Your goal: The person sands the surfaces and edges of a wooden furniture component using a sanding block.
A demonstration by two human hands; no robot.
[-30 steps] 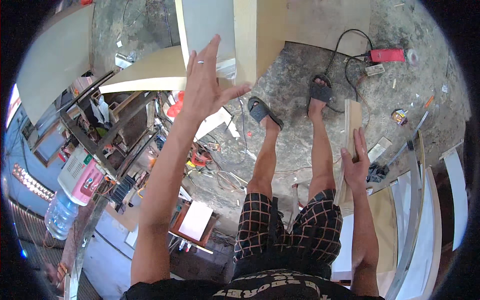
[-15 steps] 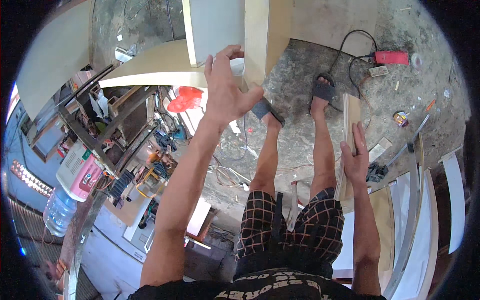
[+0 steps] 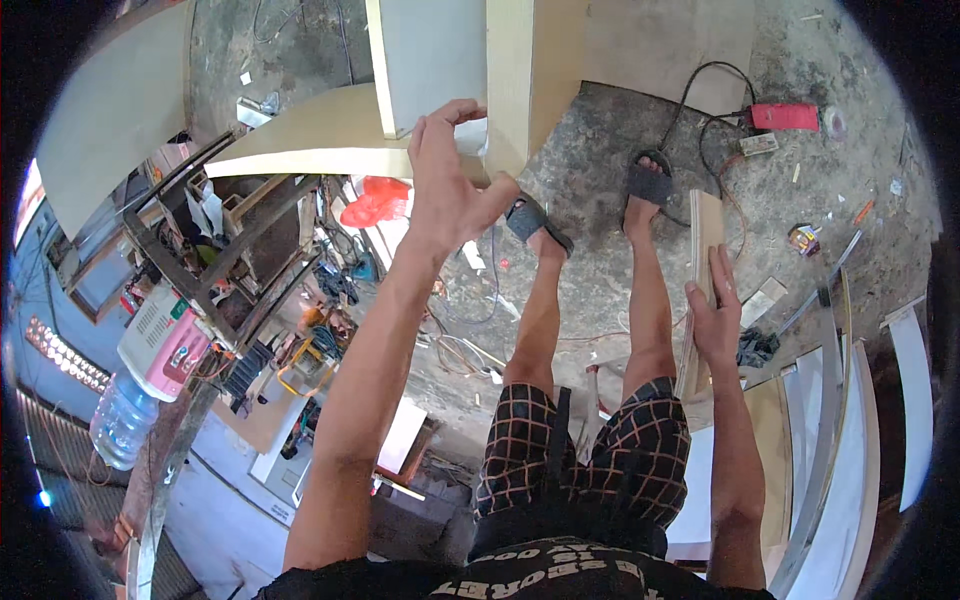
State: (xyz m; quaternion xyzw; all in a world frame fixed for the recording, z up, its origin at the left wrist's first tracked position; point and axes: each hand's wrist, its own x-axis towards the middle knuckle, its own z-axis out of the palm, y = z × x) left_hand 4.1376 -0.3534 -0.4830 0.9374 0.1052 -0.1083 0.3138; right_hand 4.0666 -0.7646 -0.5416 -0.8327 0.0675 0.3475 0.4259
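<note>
My left hand (image 3: 447, 185) is curled round the near corner of a pale wooden panel frame (image 3: 508, 90), thumb at its lower end and fingers reaching to the inner side. A curved wooden edge strip (image 3: 300, 160) runs left from this frame. My right hand (image 3: 715, 318) holds a narrow, layered wooden board (image 3: 705, 235) that stands upright beside my right leg. Its fingers lie along the board's right side; the thumb rests near its face. A hammer-like tool (image 3: 588, 400) hangs or lies between my thighs; what supports it is hidden.
A red box (image 3: 785, 116) with black cables lies on the concrete floor at the upper right. Curved white panels (image 3: 800, 440) lean at the right. To the left stand a dark wooden rack (image 3: 225, 255), a pink-and-white water dispenser (image 3: 160, 345) and a red plastic bag (image 3: 375, 202).
The whole view has shifted slightly. Both hands keep the same hold on the frame and the board.
</note>
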